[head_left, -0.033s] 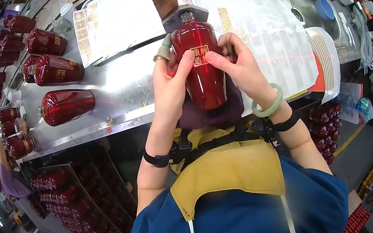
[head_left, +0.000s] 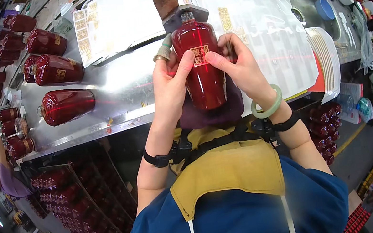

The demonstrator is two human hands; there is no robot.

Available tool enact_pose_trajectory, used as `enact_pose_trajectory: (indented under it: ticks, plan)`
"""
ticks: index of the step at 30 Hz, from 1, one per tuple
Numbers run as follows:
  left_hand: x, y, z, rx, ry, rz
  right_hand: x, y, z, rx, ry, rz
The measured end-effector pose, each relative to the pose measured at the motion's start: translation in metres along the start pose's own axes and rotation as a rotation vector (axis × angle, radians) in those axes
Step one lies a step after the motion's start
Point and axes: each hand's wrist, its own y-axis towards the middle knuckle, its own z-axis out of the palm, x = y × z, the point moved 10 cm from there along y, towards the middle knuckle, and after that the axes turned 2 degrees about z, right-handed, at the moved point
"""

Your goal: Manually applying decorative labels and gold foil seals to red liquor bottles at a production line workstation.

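Observation:
A glossy dark red bottle [head_left: 206,87] lies in front of me with its clear neck pointing away, against a dark metal stop. My left hand [head_left: 168,78] grips its left side, the thumb pressed on the edge of a gold square label [head_left: 200,55]. From the other side my right hand [head_left: 239,62] holds it, thumb on the label's right edge. Cloth-like finger covers sit on some left fingers, and a pale green bangle [head_left: 267,101] circles my right wrist. Under the bottle is a dark purple cloth [head_left: 236,109].
More red bottles [head_left: 67,106] lie on the metal table [head_left: 119,85] at left. Sheets of gold labels [head_left: 83,35] and white sheets [head_left: 273,50] flank the metal stop [head_left: 184,13]. A sink with a blue bowl [head_left: 324,9] stands at right. Another person [head_left: 13,181] is at far left.

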Motion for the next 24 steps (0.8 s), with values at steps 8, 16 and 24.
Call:
enact_pose_trajectory:
  ticks: [8,16,24]
  plan:
    - [-0.0035,0.0032,0.0010,0.023,-0.021,0.024,0.0012,0.0042,0.0018,-0.021,-0.018,-0.006]
    - [-0.0031,0.0030,0.0002,0.002,-0.012,0.020,0.0027,0.0042,0.0003,-0.029,-0.042,0.001]
    - [-0.0012,0.0085,-0.0025,-0.033,0.007,0.021,0.0002,0.0051,0.0003,-0.026,-0.018,-0.012]
